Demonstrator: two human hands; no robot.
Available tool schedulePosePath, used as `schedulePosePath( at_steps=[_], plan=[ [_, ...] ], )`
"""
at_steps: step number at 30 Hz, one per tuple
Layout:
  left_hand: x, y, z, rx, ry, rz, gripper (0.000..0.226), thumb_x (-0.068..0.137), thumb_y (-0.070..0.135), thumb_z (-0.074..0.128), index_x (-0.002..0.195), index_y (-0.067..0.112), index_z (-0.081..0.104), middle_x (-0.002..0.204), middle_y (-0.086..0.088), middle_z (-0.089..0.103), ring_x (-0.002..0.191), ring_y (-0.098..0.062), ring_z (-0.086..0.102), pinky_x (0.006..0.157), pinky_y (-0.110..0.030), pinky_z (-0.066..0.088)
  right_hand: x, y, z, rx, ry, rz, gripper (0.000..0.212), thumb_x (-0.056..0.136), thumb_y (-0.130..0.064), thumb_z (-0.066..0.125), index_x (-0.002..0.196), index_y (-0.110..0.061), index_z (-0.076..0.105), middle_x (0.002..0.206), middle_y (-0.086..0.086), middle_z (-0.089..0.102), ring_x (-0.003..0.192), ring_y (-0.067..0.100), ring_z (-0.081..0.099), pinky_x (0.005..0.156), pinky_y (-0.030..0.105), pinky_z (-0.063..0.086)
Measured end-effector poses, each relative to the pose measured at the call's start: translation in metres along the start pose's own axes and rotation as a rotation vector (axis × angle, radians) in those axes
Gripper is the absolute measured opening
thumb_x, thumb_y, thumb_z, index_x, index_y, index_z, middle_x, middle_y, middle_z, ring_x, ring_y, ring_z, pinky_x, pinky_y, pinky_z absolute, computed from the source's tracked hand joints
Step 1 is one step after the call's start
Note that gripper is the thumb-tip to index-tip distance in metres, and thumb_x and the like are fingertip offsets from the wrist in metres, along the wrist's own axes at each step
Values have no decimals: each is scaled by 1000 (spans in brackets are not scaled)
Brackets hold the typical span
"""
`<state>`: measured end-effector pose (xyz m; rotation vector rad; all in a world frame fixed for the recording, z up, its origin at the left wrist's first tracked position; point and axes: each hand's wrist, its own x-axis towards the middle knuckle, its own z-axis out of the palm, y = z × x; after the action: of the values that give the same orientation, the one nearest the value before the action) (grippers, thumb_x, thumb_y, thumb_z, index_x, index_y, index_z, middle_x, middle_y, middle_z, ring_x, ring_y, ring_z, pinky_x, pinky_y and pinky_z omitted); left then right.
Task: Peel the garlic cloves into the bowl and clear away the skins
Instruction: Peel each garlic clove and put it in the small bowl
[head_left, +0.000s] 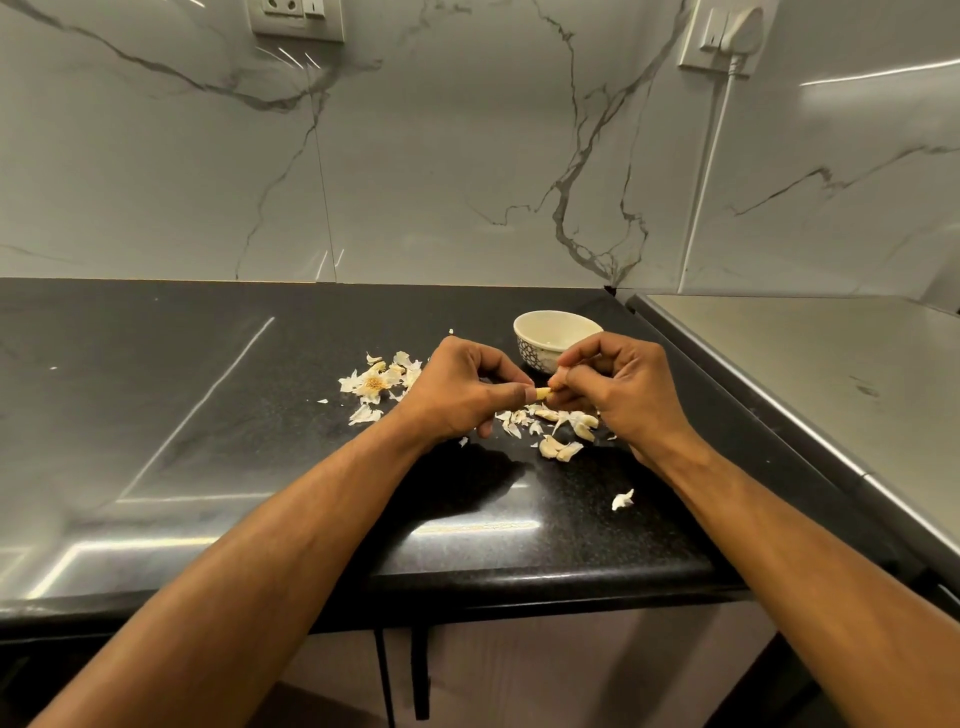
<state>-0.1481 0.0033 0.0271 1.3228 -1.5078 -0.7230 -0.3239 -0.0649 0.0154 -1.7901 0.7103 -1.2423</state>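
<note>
Papery skin coming off clove (543, 394), pinched by left hand (457, 392) and right hand (631, 392); next, seemingly, into far bowl (535, 325).

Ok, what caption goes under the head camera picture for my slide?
Left hand and right hand pinch a garlic clove above scattered skins, a small bowl waiting behind on the black counter.

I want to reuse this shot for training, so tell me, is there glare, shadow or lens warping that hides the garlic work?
Head view: bright streaks of glare cross the black counter, away from the garlic clove pinched between left hand and right hand; the hands throw a soft shadow toward the camera; the wide lens bends the counter's edges; skins stay sharp.
</note>
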Motion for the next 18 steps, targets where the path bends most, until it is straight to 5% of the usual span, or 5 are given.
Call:
schedulePosePath(
  at_steps=[3,8,18],
  plan=[
    [1,-2,0,-3,54,18,7,83,12,75,84,5,74,78,-29,66,41,-15,45,38,-22,41,0,1,1,-49,-14,-29,15,88,4,66,87,-9,71,72,12,73,63,27,73,61,31,60],
    [2,-5,-3,-36,112,15,5,84,15,74,86,11,74,67,-4,68,42,-12,46,39,-23,42,0,2,0,-104,-15,-52,6,87,-3,70,92,-6,73,69,9,72,59,20,71,58,25,57],
    [3,-7,-3,-22,132,21,7,84,17,74,87,11,75,77,-21,69,48,-17,46,41,-24,40,0,2,-2,-157,-70,-70,20,84,1,72,92,-17,73,84,10,73,69,14,70,64,19,54]
  ],
)
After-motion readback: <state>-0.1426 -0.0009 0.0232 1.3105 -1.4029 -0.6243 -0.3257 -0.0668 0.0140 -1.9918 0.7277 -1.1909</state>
